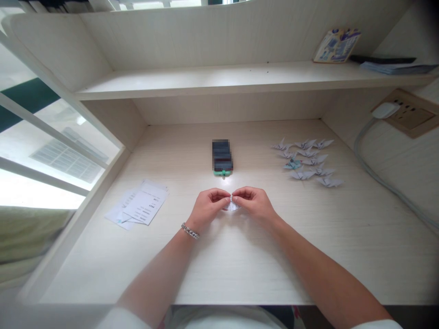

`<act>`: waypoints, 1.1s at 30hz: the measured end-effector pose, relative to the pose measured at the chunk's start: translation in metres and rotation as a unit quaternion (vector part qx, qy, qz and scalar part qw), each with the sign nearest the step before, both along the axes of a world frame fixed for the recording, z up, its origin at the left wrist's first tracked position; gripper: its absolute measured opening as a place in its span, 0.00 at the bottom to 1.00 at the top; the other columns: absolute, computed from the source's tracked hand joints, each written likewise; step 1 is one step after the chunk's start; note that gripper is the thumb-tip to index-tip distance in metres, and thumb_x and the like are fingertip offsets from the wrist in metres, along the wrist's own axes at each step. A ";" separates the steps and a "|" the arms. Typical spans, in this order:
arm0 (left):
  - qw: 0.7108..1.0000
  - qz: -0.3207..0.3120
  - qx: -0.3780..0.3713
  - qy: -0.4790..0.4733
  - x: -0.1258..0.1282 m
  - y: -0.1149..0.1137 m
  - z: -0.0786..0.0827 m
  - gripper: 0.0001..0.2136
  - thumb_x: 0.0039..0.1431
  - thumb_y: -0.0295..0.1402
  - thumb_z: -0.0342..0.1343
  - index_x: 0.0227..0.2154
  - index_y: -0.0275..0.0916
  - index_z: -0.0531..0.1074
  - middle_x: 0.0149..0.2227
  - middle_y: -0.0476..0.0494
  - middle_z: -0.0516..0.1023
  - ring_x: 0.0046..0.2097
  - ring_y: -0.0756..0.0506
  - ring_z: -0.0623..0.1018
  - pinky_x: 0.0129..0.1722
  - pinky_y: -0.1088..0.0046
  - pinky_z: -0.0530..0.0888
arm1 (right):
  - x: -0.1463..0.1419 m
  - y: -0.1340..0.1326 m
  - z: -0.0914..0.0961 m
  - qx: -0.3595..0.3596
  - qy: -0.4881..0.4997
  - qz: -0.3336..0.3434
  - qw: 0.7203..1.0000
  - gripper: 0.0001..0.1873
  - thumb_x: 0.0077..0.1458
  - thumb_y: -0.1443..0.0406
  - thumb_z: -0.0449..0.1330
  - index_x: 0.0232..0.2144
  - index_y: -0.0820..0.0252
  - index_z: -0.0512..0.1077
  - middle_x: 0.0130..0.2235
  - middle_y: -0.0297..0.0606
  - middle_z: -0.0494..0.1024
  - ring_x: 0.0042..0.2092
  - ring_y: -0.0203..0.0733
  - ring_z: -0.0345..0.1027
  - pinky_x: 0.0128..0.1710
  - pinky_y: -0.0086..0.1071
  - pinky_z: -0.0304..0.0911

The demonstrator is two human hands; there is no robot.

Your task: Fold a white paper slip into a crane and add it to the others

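Bare forearms (303, 249) meet at hands (210, 206) (254, 204) pinching folded paper (233, 207).

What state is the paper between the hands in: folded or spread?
Folded, it appears: the paper shows as a small piece between left hand and right hand, much smaller than the printed slips.

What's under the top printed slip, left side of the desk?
Under the top printed slip: more paper slips jutting out left, one with bluish print, lying on the desk. Their covered parts can't be seen.
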State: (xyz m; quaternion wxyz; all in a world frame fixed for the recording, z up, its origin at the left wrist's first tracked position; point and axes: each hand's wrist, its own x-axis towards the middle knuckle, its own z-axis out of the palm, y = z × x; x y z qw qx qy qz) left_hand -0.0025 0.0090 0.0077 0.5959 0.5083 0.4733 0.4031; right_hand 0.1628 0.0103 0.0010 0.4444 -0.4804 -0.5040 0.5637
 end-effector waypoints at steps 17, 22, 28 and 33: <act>0.998 0.027 0.048 0.035 -0.001 0.000 0.001 0.09 0.45 0.34 0.60 0.30 0.34 0.74 0.33 0.41 0.77 0.34 0.47 0.75 0.33 0.73 0.72 | 0.000 0.003 -0.003 -0.074 0.094 -0.016 0.993 0.13 0.41 0.58 0.65 0.30 0.59 0.73 0.28 0.36 0.76 0.29 0.40 0.69 0.29 0.34 0.66; 0.997 0.021 0.064 0.049 -0.001 -0.001 0.002 0.09 0.47 0.33 0.59 0.31 0.34 0.73 0.33 0.41 0.77 0.35 0.47 0.76 0.35 0.72 0.72 | 0.000 0.002 -0.002 -0.060 0.071 -0.002 0.996 0.14 0.39 0.58 0.66 0.29 0.61 0.73 0.29 0.38 0.76 0.30 0.41 0.69 0.29 0.34 0.66; 0.996 0.010 0.077 0.052 -0.001 -0.001 0.000 0.09 0.48 0.33 0.59 0.32 0.34 0.72 0.34 0.41 0.76 0.36 0.47 0.76 0.36 0.71 0.72 | 0.002 0.003 -0.005 -0.020 0.056 0.007 0.998 0.13 0.39 0.62 0.66 0.30 0.62 0.74 0.29 0.38 0.76 0.31 0.39 0.69 0.31 0.33 0.64; 0.994 0.004 0.088 0.061 -0.001 -0.001 -0.001 0.09 0.49 0.33 0.58 0.32 0.34 0.72 0.35 0.41 0.76 0.37 0.47 0.76 0.38 0.71 0.73 | 0.001 0.002 -0.004 -0.015 0.031 0.009 0.999 0.13 0.41 0.61 0.65 0.31 0.62 0.74 0.30 0.38 0.76 0.32 0.39 0.69 0.32 0.33 0.63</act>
